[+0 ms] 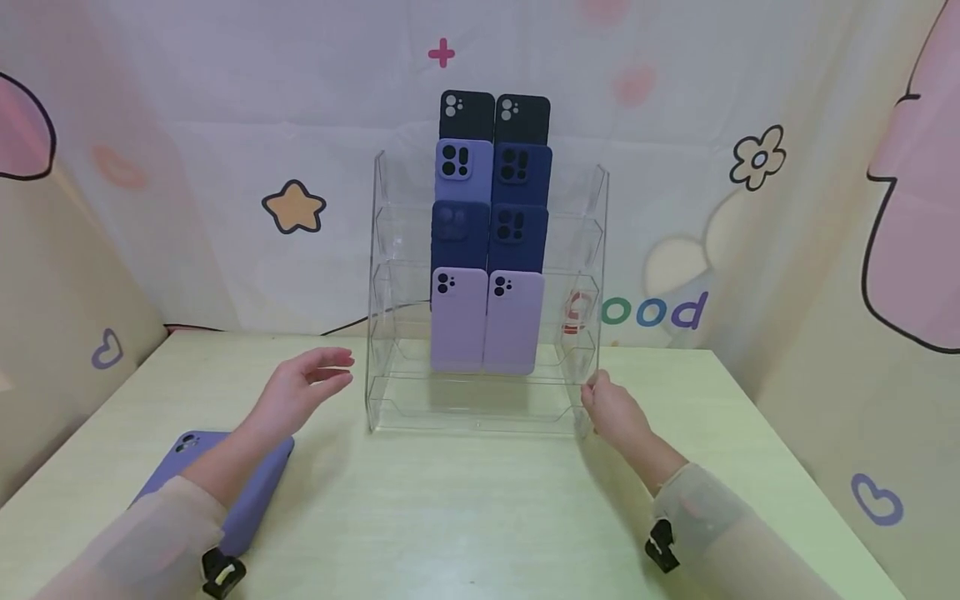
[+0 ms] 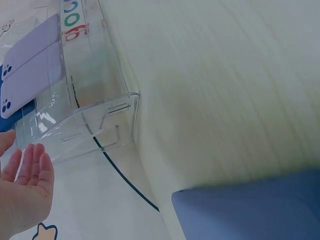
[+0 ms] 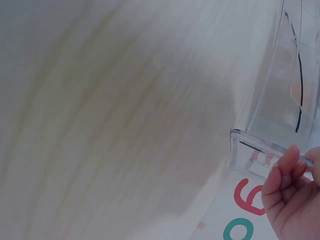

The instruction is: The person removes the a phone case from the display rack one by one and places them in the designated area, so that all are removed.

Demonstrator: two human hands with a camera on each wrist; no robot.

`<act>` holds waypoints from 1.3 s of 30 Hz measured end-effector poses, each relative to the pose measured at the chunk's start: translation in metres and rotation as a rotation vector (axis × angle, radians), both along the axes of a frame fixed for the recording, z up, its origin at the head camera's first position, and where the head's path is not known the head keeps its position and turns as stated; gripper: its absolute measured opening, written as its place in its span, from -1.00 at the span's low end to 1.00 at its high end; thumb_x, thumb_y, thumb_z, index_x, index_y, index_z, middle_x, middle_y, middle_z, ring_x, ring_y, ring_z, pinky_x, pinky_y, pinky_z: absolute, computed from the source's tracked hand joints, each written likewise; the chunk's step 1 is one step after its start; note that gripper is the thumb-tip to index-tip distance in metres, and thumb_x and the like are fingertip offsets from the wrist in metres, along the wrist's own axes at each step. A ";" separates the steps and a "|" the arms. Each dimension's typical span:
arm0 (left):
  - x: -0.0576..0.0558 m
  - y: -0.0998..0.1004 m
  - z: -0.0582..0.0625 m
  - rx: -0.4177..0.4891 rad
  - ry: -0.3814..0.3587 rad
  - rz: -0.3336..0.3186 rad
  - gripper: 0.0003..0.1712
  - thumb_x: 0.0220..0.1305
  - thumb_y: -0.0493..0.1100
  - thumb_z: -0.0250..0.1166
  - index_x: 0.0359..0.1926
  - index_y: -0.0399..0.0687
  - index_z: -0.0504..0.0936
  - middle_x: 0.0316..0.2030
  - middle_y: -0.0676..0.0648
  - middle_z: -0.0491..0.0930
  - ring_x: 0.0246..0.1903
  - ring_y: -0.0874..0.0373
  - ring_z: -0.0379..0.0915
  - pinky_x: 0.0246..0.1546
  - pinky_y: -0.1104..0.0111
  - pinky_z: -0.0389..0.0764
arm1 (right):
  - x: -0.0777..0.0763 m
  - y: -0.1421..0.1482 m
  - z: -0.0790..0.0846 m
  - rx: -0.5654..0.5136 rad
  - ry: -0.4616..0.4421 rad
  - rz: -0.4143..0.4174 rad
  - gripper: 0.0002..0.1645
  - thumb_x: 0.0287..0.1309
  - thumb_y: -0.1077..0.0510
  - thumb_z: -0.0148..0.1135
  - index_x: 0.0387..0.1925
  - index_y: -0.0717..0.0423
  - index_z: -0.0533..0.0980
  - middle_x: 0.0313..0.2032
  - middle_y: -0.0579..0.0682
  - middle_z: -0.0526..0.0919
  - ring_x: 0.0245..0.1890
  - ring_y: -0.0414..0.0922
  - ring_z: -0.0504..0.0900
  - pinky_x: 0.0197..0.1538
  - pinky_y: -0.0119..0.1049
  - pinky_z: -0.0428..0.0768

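Note:
A clear tiered display rack point(image 1: 480, 423) stands on the table, holding phone cases in two columns. Two lilac phone cases point(image 1: 458, 321) fill the lowest occupied tier, with navy cases point(image 1: 517, 237) and a periwinkle case point(image 1: 464, 171) above. Black cases point(image 1: 522, 121) are at the top. My right hand point(image 1: 617, 410) pinches the rack's right side edge near the front; the right wrist view shows thumb and fingers around the clear panel. My left hand point(image 1: 294, 390) hovers just left of the rack, fingers extended, apart from it and holding nothing.
A blue-purple phone case point(image 1: 258, 500) lies on the table at the left, partly hidden under my left forearm. The pale wooden table point(image 1: 420, 517) reaches back to a printed cloth backdrop point(image 1: 225, 167), close behind the rack.

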State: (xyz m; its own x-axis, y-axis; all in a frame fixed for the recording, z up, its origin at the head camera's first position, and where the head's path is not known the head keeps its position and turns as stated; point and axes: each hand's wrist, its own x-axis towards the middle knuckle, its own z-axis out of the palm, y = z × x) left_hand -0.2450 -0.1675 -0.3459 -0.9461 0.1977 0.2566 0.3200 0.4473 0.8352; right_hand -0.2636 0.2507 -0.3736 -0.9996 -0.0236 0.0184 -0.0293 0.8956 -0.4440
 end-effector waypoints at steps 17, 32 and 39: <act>-0.023 0.046 0.019 0.221 -0.040 -0.072 -0.53 0.26 -0.28 0.22 0.17 -0.29 0.41 0.08 -0.27 0.48 0.06 -0.05 0.44 0.01 0.33 0.48 | 0.000 -0.003 0.003 -0.011 -0.001 -0.010 -0.73 0.37 0.15 -0.15 -0.11 0.32 0.25 -0.56 0.08 0.45 -0.64 -0.11 0.44 -0.59 -0.32 0.37; -0.038 0.079 0.020 0.258 -0.079 -0.089 -0.35 0.26 -0.29 0.21 0.34 -0.22 0.21 0.18 -0.25 0.38 0.16 -0.07 0.35 0.10 0.19 0.41 | 0.000 0.000 -0.003 0.000 0.015 0.007 -0.75 0.37 0.15 -0.17 -0.13 0.31 0.26 -0.58 0.06 0.44 -0.64 -0.12 0.43 -0.59 -0.31 0.37; -0.047 0.091 0.026 0.240 -0.111 -0.082 -0.24 0.25 -0.27 0.22 0.39 -0.21 0.08 0.26 -0.26 0.27 0.25 -0.09 0.21 0.15 0.15 0.34 | -0.003 0.000 -0.002 -0.014 0.014 -0.006 -0.74 0.37 0.15 -0.14 -0.11 0.32 0.25 -0.57 0.07 0.44 -0.64 -0.11 0.44 -0.60 -0.32 0.38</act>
